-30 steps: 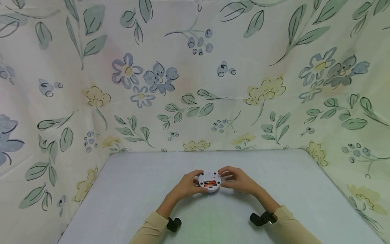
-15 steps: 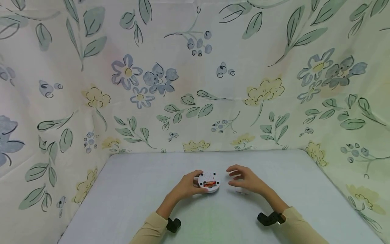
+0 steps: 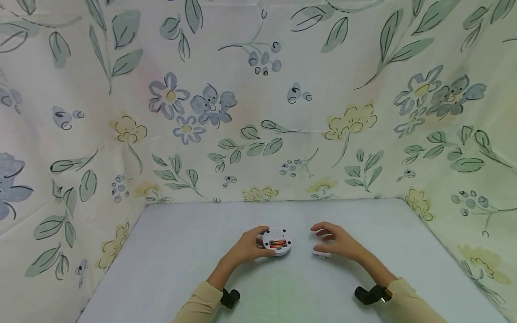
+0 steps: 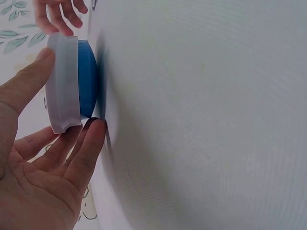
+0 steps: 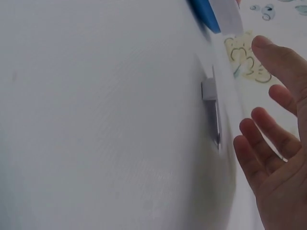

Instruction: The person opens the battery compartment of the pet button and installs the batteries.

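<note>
My left hand [image 3: 247, 246] grips a round white device [image 3: 277, 234] by its left edge, thumb in front and fingers around the side. Its underside faces up, with speaker holes, small dark feet and an open compartment with orange-red batteries [image 3: 278, 244] in it. In the left wrist view the blue half [image 4: 87, 79] of the device points down to the table. To the right, my right hand [image 3: 338, 240] hovers with loosely bent fingers that hold nothing. Just beneath it lies a small white battery cover [image 3: 321, 254], partly hidden by the thumb; the right wrist view shows its tab [image 5: 209, 89].
A white-covered table [image 3: 194, 224] lies under both hands. Behind and at the sides hangs a floral cloth [image 3: 258, 107]. Each wrist wears a black camera, the left one [image 3: 231, 298] and the right one [image 3: 369, 295].
My right hand has drawn away from the device to the right, over the white cover, which has come into view beneath it. The left hand and the device have barely moved.
</note>
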